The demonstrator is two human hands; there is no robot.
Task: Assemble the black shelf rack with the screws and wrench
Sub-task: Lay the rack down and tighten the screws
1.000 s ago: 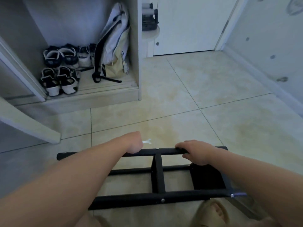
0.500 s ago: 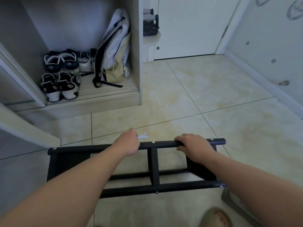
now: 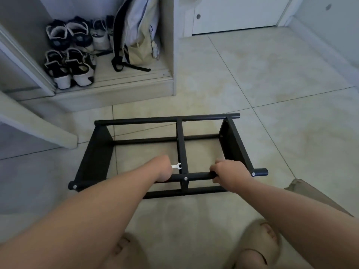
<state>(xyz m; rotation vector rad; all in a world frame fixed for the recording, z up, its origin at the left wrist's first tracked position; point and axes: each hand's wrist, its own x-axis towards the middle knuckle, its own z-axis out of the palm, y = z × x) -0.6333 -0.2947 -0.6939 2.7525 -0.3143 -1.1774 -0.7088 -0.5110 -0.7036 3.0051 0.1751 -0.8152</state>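
The black shelf rack (image 3: 180, 140) stands on the tiled floor in front of me, with two solid side panels, round tubes and a centre bar. Silver screw heads (image 3: 186, 178) show on its near tube. My left hand (image 3: 164, 168) is curled over the near tube left of the centre bar and holds a small white wrench (image 3: 177, 166), whose open jaw sticks out to the right. My right hand (image 3: 228, 172) grips the same tube right of the centre bar, near the right side panel.
An open cabinet (image 3: 171, 55) at the back left holds several shoes (image 3: 68, 68) and a backpack (image 3: 136, 35). A white door (image 3: 233, 14) is at the back. My feet in beige slippers (image 3: 258, 243) stand just behind the rack. A pale board edge (image 3: 38, 125) juts in from the left.
The rack has been turned and set down farther from me, so both side panels and the far tube now show. Both hands kept their hold on the near tube.
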